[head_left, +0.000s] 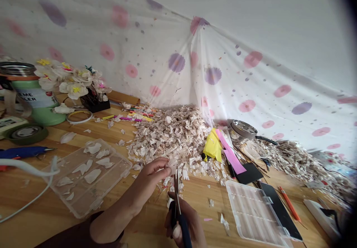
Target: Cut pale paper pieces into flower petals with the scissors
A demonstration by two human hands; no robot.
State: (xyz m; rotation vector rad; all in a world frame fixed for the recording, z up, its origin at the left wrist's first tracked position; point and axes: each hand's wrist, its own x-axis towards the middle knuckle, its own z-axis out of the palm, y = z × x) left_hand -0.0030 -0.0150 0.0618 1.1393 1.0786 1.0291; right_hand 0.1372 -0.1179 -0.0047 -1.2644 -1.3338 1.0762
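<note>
My left hand (pixel 157 170) pinches a thin whitish petal-like flake (pixel 173 166) between thumb and fingers. In my right hand (pixel 185 218) is a pair of scissors (pixel 176 188) with dark handles. Their narrow blades point away from me and lie close to the flake, only slightly apart. Whether the blades touch it I cannot tell. Just beyond my hands rises a large heap of dry pale flakes (pixel 173 132). Left of my forearm a clear plastic lid (pixel 111 173) carries several cut white petals (pixel 93 176).
At left stand a green canister (pixel 41 106), handmade flowers (pixel 75 80) and a blue pen-like tool (pixel 25 152) near a white cable (pixel 28 162). On the right lie a clear compartment box (pixel 251 211), a yellow packet (pixel 212 145), pink paper strips (pixel 234 160), a small pan (pixel 244 129) and an orange pen (pixel 290 203).
</note>
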